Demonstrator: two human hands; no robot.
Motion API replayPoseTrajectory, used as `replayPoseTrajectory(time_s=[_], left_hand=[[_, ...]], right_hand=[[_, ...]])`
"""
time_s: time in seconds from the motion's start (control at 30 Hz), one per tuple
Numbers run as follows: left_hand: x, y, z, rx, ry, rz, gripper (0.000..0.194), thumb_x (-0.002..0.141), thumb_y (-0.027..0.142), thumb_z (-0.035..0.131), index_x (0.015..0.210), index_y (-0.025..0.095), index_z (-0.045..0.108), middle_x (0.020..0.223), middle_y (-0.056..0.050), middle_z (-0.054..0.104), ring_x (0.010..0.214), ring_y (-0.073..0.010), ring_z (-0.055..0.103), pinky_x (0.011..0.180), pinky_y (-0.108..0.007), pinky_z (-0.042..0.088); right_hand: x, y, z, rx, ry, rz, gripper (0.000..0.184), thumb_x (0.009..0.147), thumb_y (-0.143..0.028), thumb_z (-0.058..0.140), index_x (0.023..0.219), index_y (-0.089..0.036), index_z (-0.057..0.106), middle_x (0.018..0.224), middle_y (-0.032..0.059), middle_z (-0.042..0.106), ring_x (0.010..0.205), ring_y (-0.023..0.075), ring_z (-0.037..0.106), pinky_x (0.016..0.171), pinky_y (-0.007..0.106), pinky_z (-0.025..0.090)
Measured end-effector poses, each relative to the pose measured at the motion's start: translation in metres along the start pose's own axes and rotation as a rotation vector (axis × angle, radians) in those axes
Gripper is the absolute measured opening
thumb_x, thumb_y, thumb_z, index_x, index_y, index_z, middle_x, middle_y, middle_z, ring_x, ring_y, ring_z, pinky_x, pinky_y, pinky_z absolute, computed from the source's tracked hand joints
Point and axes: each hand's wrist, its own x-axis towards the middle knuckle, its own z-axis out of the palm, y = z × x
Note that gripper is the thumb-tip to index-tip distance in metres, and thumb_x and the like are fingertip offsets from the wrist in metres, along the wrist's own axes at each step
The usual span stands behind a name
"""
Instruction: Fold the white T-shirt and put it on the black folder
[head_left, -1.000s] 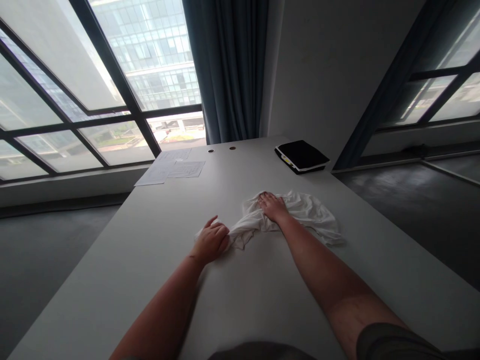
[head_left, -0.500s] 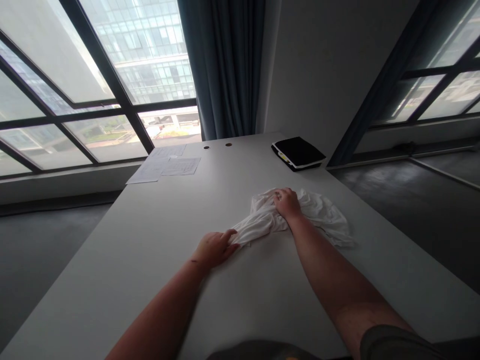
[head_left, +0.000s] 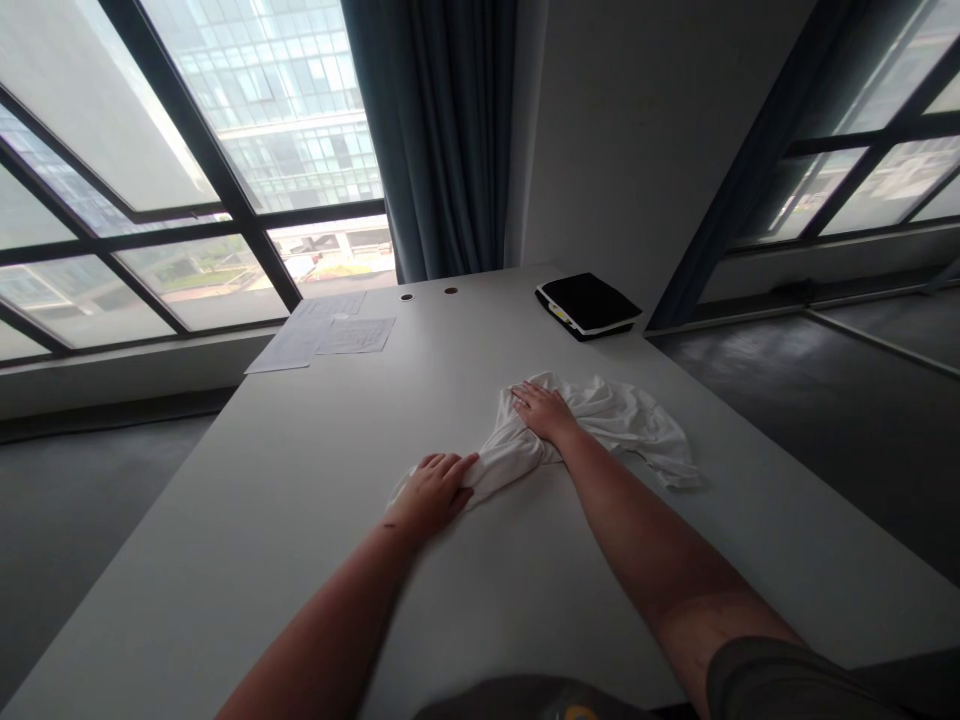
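Both arms reach forward from the bottom of view, elbows near straight, forearms converging on a crumpled white cloth [head_left: 619, 425] lying at 1 o'clock on the white surface [head_left: 300, 480].

Right hand [head_left: 544, 413]: palm down on the cloth's middle, flat, fingers slightly spread and pointing to 10 o'clock. Grip open, not clamped.

Left hand [head_left: 433, 495]: palm down on the cloth's near end, where the fabric narrows into a bunched twist. Fingers together, pointing to 2 o'clock, lying over the twist. Can't tell if the grip is clamped on it.

Hands apart, right hand at 2 o'clock from the left, cloth running between them. Rest of the cloth fans out loosely at 3 o'clock from the right hand.

Loose papers [head_left: 322, 335] at 11 o'clock and a flat black case [head_left: 589, 303] just past 12, both well apart from the cloth.
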Motion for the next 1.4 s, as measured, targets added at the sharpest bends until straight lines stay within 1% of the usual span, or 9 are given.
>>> replayPoseTrajectory(time_s=[0.23,0.47,0.6,0.73,0.83,0.97,1.03,1.27,1.4], left_hand=[[0.000,0.010,-0.017,0.029,0.067,0.198,0.026,0.103,0.030,0.054,0.124,0.031,0.070,0.107,-0.004,0.073,0.095,-0.0173,0.067,0.094,-0.036,0.049],[-0.005,0.044,-0.023,-0.114,-0.141,0.329,0.019,0.098,0.030,0.056,0.111,0.028,0.071,0.087,-0.002,0.074,0.081,-0.0167,0.070,0.083,-0.031,0.052],[-0.009,0.047,-0.011,-0.126,-0.058,0.071,0.033,0.105,0.034,0.042,0.127,0.027,0.066,0.074,-0.001,0.073,0.064,-0.0161,0.068,0.065,-0.027,0.052],[-0.007,0.038,-0.007,-0.100,0.039,-0.092,0.029,0.105,0.039,0.047,0.116,0.028,0.071,0.085,-0.003,0.077,0.080,-0.0170,0.072,0.074,-0.027,0.057],[-0.003,0.035,-0.008,-0.116,0.056,-0.049,0.028,0.098,0.043,0.061,0.119,0.027,0.072,0.108,-0.008,0.078,0.106,-0.0224,0.070,0.095,-0.037,0.059],[-0.004,0.035,-0.002,-0.095,-0.031,0.000,0.056,0.088,0.045,0.074,0.141,0.031,0.062,0.144,-0.011,0.063,0.138,-0.0327,0.054,0.117,-0.056,0.046],[-0.006,0.035,0.000,-0.082,-0.093,0.049,0.049,0.090,0.044,0.072,0.138,0.034,0.065,0.148,-0.010,0.059,0.146,-0.0342,0.047,0.122,-0.059,0.040],[-0.003,0.036,-0.002,-0.130,-0.160,0.055,0.037,0.101,0.039,0.055,0.136,0.029,0.065,0.132,-0.009,0.069,0.126,-0.0254,0.064,0.118,-0.048,0.047],[-0.003,0.028,-0.002,-0.140,-0.081,-0.052,0.032,0.103,0.036,0.048,0.128,0.027,0.068,0.129,-0.009,0.070,0.115,-0.0228,0.069,0.105,-0.039,0.054]], right_hand=[[0.004,0.017,-0.009,-0.015,0.007,0.307,0.062,0.105,-0.054,0.034,0.161,-0.028,0.044,0.172,0.0063,0.029,0.157,0.0280,0.029,0.126,0.059,0.020],[-0.007,0.052,-0.018,-0.030,0.121,0.383,0.056,0.103,-0.048,0.040,0.151,-0.026,0.057,0.166,0.0117,0.042,0.150,0.0311,0.039,0.122,0.058,0.028],[-0.011,0.046,-0.017,-0.008,0.234,0.316,0.044,0.097,-0.040,0.054,0.135,-0.026,0.070,0.144,0.0116,0.063,0.131,0.0309,0.056,0.114,0.049,0.038],[-0.010,0.037,-0.013,0.005,0.307,0.234,0.038,0.092,-0.031,0.058,0.126,-0.023,0.075,0.122,0.0122,0.072,0.112,0.0290,0.064,0.103,0.042,0.046],[-0.009,0.034,-0.010,0.013,0.340,0.176,0.039,0.090,-0.027,0.061,0.126,-0.022,0.074,0.117,0.0113,0.073,0.107,0.0276,0.065,0.099,0.038,0.047],[-0.011,0.026,-0.010,0.041,0.339,0.081,0.041,0.090,-0.024,0.060,0.130,-0.019,0.071,0.120,0.0111,0.073,0.109,0.0256,0.066,0.099,0.033,0.047],[-0.014,0.020,-0.012,0.055,0.296,0.024,0.036,0.091,-0.024,0.059,0.124,-0.018,0.073,0.118,0.0110,0.074,0.109,0.0246,0.067,0.098,0.031,0.047],[-0.024,-0.006,-0.019,0.181,0.292,-0.183,0.020,0.093,-0.029,0.060,0.106,-0.021,0.072,0.106,0.0076,0.077,0.105,0.0246,0.067,0.105,0.036,0.042],[-0.028,-0.016,-0.018,0.290,0.355,-0.212,0.019,0.092,-0.030,0.059,0.107,-0.022,0.069,0.102,0.0073,0.075,0.101,0.0249,0.067,0.103,0.037,0.045]])
